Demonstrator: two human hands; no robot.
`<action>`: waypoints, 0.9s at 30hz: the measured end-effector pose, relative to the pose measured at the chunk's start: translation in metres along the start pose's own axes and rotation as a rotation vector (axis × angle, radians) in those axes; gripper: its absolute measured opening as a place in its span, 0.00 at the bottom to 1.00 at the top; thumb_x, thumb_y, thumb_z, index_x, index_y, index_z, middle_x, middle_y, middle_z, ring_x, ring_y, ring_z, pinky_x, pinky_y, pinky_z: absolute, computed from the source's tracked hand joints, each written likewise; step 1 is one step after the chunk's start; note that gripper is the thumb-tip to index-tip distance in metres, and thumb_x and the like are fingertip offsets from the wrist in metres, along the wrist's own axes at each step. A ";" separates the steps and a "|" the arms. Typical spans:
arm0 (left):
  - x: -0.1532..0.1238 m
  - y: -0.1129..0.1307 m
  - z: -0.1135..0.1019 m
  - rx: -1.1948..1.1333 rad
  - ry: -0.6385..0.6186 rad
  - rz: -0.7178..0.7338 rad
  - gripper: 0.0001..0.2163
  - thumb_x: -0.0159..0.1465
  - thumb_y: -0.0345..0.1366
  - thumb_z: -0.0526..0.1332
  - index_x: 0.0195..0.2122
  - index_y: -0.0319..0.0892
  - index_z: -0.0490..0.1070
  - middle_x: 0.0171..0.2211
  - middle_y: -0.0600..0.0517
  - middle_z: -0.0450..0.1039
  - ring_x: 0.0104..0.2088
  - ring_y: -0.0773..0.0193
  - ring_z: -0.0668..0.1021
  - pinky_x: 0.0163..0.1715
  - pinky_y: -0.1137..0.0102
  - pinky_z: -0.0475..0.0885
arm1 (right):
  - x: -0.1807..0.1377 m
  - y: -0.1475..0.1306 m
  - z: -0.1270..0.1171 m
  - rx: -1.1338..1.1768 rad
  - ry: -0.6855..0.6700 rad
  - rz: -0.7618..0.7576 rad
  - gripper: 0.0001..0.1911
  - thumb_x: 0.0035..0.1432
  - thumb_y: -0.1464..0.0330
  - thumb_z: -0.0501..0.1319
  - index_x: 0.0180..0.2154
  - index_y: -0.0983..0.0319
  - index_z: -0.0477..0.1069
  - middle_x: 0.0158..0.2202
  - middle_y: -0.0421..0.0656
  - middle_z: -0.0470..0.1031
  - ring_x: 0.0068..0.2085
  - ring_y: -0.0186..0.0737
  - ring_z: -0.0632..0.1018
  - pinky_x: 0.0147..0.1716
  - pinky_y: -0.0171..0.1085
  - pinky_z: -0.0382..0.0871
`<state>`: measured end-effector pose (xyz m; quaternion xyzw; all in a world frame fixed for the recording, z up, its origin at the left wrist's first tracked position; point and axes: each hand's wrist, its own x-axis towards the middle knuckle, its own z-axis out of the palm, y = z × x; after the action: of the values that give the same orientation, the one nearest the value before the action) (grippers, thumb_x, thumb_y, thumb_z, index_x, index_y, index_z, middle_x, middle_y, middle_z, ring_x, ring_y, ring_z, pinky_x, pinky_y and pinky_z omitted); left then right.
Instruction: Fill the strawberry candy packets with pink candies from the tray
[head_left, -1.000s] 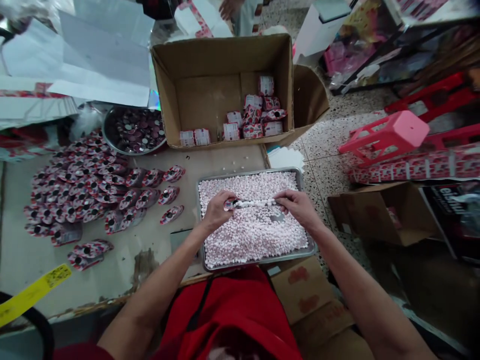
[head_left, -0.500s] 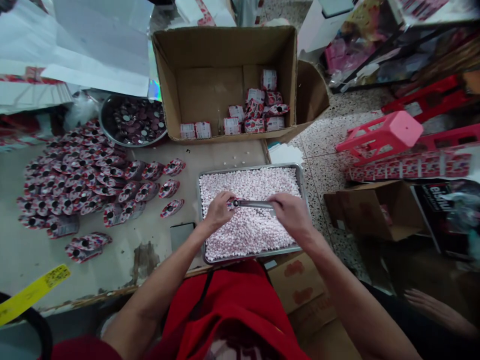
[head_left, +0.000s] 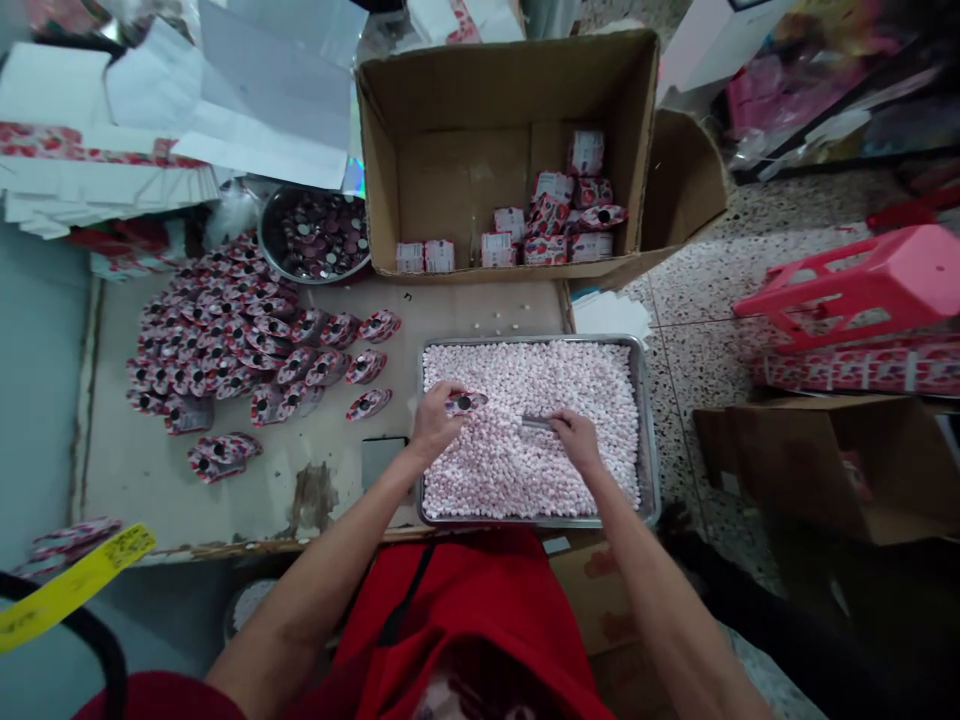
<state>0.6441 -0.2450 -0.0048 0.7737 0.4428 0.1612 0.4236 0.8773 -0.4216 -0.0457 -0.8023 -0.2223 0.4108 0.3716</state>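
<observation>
And there's the break: half a second ago your scoop point(head_left: 535, 423) reached the mouth of the pack point(head_left: 466, 402); now it's pulled clear, with a gap between them, so nothing looks to be passing from one to the other. Your left grip point(head_left: 437, 425) pinches the pack, dark opening facing up, above the tray's left half. Your right grip point(head_left: 577, 440) is closed round the scoop's end, near mid-tray; whether its tip touches the pellets point(head_left: 525, 480) you can't tell from here.

The tray point(head_left: 651, 450) is spread with pellets, and a few strays point(head_left: 497, 316) lie beyond it on the counter point(head_left: 150, 510). To your left, more packs point(head_left: 217, 335) crowd together beside a bowl point(head_left: 271, 258) of discs point(head_left: 330, 235). Behind, a carton point(head_left: 450, 105) holds others. Off right, a pink stool point(head_left: 885, 280) above speckled floor point(head_left: 675, 365).
</observation>
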 end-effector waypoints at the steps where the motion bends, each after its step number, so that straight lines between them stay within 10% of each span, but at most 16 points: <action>1: 0.001 0.000 -0.004 0.058 -0.004 0.018 0.18 0.51 0.21 0.64 0.42 0.43 0.73 0.42 0.50 0.76 0.44 0.58 0.78 0.46 0.64 0.73 | -0.002 -0.004 -0.008 0.028 -0.021 0.003 0.18 0.48 0.53 0.62 0.30 0.60 0.79 0.19 0.36 0.73 0.22 0.36 0.70 0.26 0.35 0.63; 8: 0.007 0.009 -0.004 0.131 -0.069 0.087 0.18 0.50 0.19 0.62 0.41 0.43 0.73 0.41 0.49 0.76 0.44 0.57 0.77 0.46 0.64 0.72 | -0.011 -0.056 -0.045 0.227 -0.181 -0.023 0.19 0.48 0.54 0.68 0.34 0.63 0.81 0.20 0.36 0.72 0.22 0.34 0.69 0.24 0.33 0.60; 20: -0.003 0.011 0.013 0.067 -0.061 0.073 0.15 0.52 0.22 0.64 0.40 0.43 0.73 0.39 0.50 0.77 0.42 0.57 0.78 0.45 0.63 0.73 | -0.064 -0.179 -0.018 -0.715 -0.119 -0.615 0.14 0.62 0.73 0.56 0.38 0.60 0.81 0.37 0.48 0.82 0.38 0.44 0.80 0.39 0.38 0.70; 27: -0.064 -0.007 -0.033 -0.119 0.228 -0.270 0.16 0.55 0.37 0.70 0.46 0.45 0.73 0.40 0.51 0.79 0.39 0.59 0.81 0.42 0.66 0.76 | -0.042 -0.080 -0.111 -0.520 0.175 -0.442 0.13 0.61 0.65 0.57 0.37 0.58 0.80 0.38 0.47 0.83 0.38 0.48 0.81 0.44 0.43 0.72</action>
<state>0.5840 -0.2789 0.0176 0.6576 0.5773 0.2155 0.4334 0.9411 -0.4450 0.0799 -0.8347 -0.4552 0.1796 0.2525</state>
